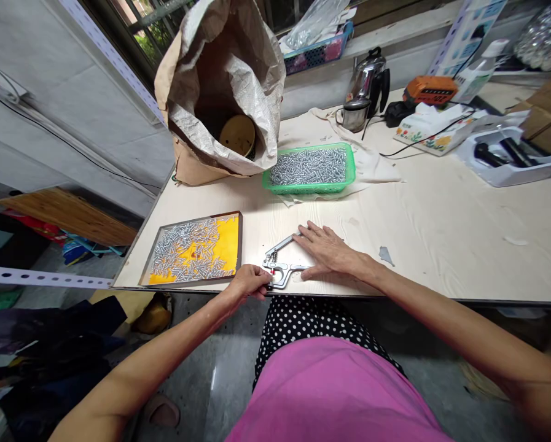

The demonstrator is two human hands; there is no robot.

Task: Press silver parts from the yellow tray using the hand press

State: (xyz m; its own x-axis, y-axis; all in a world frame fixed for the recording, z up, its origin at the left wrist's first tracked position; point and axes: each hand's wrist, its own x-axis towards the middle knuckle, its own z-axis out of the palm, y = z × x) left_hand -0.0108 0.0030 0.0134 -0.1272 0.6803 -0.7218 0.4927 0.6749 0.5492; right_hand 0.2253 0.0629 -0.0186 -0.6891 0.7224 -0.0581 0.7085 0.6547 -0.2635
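A silver metal hand plier tool (282, 281) with a coil spring lies near the table's front edge, its two handles spread apart. At its left end, my left hand (250, 281) is closed in a pinch against the jaw, where a bit of red shows; what the fingertips hold is too small to tell. My right hand (325, 250) rests over the handle ends with its fingers stretched out and apart. Left of the tool, a shallow tray (240, 245) with a yellow bottom (230, 236) carries many small silver metal pieces (187, 239), screw-like or pin-like.
Behind the tool stands a green plastic basket (351, 166) full of similar metal pieces. A large woven sack (183, 135) holds a round container (237, 136). Farther back are a metal kettle (365, 80), a cup (352, 115), an orange case (429, 90) and a white bin (510, 175).
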